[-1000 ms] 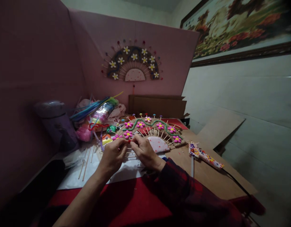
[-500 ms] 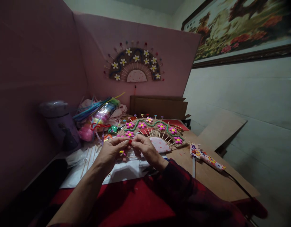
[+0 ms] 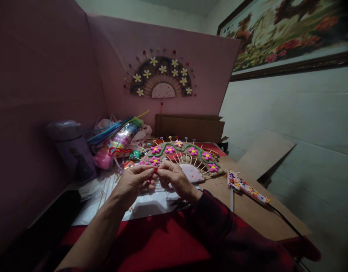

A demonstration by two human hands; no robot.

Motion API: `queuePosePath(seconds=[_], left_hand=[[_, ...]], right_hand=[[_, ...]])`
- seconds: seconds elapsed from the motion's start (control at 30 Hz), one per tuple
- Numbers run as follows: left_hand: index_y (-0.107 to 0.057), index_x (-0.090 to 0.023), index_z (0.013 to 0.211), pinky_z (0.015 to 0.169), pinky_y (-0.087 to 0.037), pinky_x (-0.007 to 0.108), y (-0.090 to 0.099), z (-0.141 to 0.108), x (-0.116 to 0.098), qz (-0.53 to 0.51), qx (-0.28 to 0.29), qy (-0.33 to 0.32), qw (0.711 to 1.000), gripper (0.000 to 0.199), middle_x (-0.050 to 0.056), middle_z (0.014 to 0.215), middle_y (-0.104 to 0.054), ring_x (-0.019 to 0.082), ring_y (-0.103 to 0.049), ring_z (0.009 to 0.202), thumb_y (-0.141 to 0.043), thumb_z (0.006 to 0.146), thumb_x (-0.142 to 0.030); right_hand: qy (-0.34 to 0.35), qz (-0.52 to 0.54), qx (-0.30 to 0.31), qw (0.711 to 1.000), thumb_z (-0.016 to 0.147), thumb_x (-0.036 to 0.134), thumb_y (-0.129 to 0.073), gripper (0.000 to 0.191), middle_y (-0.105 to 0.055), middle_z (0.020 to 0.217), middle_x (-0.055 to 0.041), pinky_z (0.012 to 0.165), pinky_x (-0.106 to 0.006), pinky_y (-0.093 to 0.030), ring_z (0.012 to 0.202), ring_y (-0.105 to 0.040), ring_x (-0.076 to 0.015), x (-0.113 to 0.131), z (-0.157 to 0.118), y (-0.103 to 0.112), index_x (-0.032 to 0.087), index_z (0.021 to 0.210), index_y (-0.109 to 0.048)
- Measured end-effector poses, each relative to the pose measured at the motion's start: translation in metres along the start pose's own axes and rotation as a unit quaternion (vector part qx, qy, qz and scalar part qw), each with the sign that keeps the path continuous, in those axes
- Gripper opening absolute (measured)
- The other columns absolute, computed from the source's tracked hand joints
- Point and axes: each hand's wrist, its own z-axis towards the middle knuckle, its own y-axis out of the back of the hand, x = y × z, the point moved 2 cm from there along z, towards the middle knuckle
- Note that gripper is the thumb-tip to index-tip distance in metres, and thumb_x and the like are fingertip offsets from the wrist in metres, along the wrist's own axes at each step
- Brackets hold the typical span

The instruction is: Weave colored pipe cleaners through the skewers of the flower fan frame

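Between the fingertips of my left hand [image 3: 137, 178] and my right hand [image 3: 174, 177] is a small lump of red modelling clay [image 3: 156, 170]. Both hands pinch it, thumb and forefinger closed from either side. Just behind them lies a half-round craft fan [image 3: 188, 151] wrapped in brown cord, with pink clay flowers, a green wavy line and sticks tipped with coloured balls along its rim. Its dotted pale half-circle [image 3: 191, 173] shows right of my right hand. My hands hide the fan's lower left part. A white sheet [image 3: 142, 211] lies under my hands.
A flower-patterned glue gun [image 3: 244, 187] with a cord lies on brown board at right. A lilac tumbler [image 3: 73, 151] stands at left beside bagged coloured clay [image 3: 124, 134] and pipe cleaners. Another fan [image 3: 162, 75] hangs on the pink panel. Scissors [image 3: 181, 204] lie near my right wrist.
The fingers have shifted slightly around the red clay. Both hands stay in almost the same place, and a small yellow and pink bit below them is now more covered.
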Motion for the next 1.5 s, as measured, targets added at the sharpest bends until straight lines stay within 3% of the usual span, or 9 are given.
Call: queuePosePath(seconds=[0.37,1.03,1.37,1.5], left_hand=[[-0.07,-0.012,0.077,0.035,-0.043,0.02,-0.0049,-0.0022,-0.0003,0.003,0.021,-0.019,1.0,0.024,0.004,0.057,-0.064,0.012,-0.057,0.044,-0.076,0.058,-0.023],[-0.069,-0.011,0.077,0.037,-0.044,0.02,-0.0048,-0.0028,0.0005,-0.001,0.012,-0.029,1.0,0.024,0.004,0.057,-0.064,0.011,-0.056,0.044,-0.077,0.057,-0.022],[-0.068,-0.011,0.074,0.042,-0.049,0.021,-0.0071,-0.0024,0.0006,-0.015,-0.019,-0.033,0.999,0.028,0.004,0.059,-0.066,0.012,-0.058,0.047,-0.08,0.052,-0.023],[-0.068,-0.01,0.074,0.044,-0.05,0.021,-0.0059,-0.0013,0.0017,0.0,-0.005,-0.035,0.999,0.025,0.005,0.061,-0.067,0.011,-0.059,0.047,-0.078,0.055,-0.022]], right_hand=[[-0.011,0.114,0.046,0.992,0.075,0.021,-0.056,0.014,-0.039,0.043,0.009,0.036,-0.016,-0.024,0.035,-0.031,-0.0043,-0.0017,0.0,-0.0001,0.017,0.065,-0.047],[-0.004,0.065,0.042,0.997,0.076,0.025,-0.056,0.016,-0.041,0.044,0.0091,0.037,-0.017,-0.026,0.036,-0.034,-0.0046,0.0008,-0.0013,0.0011,0.018,0.067,-0.045],[0.015,-0.036,-0.023,0.999,0.075,0.032,-0.056,0.019,-0.041,0.044,0.0092,0.037,-0.018,-0.024,0.036,-0.034,-0.005,0.0022,-0.0003,-0.0016,0.018,0.067,-0.044],[0.023,-0.076,-0.025,0.997,0.075,0.033,-0.055,0.02,-0.043,0.047,0.0078,0.038,-0.018,-0.026,0.039,-0.036,-0.0053,0.0034,-0.0004,-0.0003,0.018,0.067,-0.046]])
